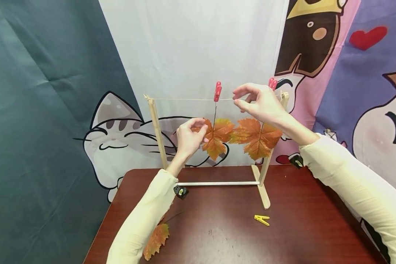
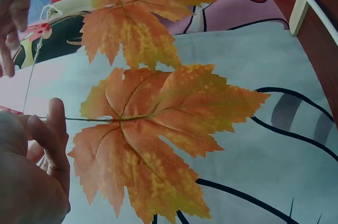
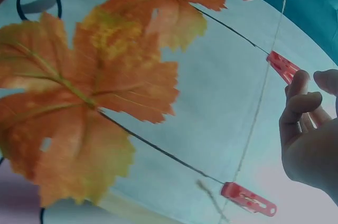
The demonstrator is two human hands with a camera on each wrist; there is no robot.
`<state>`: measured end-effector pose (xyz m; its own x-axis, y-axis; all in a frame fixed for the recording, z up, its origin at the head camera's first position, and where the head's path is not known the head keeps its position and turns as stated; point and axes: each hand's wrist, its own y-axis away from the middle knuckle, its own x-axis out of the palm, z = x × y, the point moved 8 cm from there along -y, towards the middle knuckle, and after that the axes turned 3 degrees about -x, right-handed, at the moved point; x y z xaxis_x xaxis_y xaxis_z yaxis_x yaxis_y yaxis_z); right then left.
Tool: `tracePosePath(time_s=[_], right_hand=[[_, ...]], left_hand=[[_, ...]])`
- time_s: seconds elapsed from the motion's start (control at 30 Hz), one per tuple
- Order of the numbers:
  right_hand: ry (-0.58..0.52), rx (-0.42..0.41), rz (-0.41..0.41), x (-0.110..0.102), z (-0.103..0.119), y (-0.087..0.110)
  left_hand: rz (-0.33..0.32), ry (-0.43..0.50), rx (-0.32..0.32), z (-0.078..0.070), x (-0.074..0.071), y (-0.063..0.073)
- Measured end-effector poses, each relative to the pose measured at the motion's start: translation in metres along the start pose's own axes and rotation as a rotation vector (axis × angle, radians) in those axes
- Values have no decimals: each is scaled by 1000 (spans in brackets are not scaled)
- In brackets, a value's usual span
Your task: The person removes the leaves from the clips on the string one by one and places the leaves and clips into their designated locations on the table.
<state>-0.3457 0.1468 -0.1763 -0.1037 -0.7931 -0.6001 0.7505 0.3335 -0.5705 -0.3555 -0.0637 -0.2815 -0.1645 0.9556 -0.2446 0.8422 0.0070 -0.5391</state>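
Note:
Two orange maple leaves hang by thin stems from a string (image 1: 181, 99) on a wooden stand. A red clothespin (image 1: 217, 91) clips the left leaf (image 1: 217, 136); another red clothespin (image 3: 248, 199) clips the right leaf (image 1: 259, 139). My left hand (image 1: 189, 136) is beside the left leaf, fingers loosely bent and holding nothing. Raised at string height, my right hand (image 1: 262, 103) is between the two clothespins, with thumb and fingers apart. In the right wrist view its fingertips (image 3: 300, 78) overlap the handle end of the left leaf's clothespin.
The stand has a left post (image 1: 158, 134), a white crossbar (image 1: 217, 183) and a right foot (image 1: 261, 190) on the brown table (image 1: 224, 234). A yellow clothespin (image 1: 261, 220) lies near that foot. Another leaf (image 1: 156, 240) lies at the left, partly under my left sleeve.

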Motion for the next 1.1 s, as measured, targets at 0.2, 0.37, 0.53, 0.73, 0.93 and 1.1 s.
tracePosePath(time_s=[0.2,0.37,0.53,0.73,0.93,1.1], right_hand=[[-10,16,30,3,7,-21],[-28,29,45,4,8,-29],[-37,35,76,4,8,-37],[-20,55,129,5,9,-46],[-29,69,199,13,9,-52],[-42,71,220,16,9,-54]], left_hand=[[-26,-13,5,-3,6,-8],[-36,-25,1,-3,12,-12],[-31,-27,3,-5,18,-17],[-15,0,-2,-8,27,-23],[-6,24,-32,-7,31,-26],[-5,36,-56,-4,31,-28]])
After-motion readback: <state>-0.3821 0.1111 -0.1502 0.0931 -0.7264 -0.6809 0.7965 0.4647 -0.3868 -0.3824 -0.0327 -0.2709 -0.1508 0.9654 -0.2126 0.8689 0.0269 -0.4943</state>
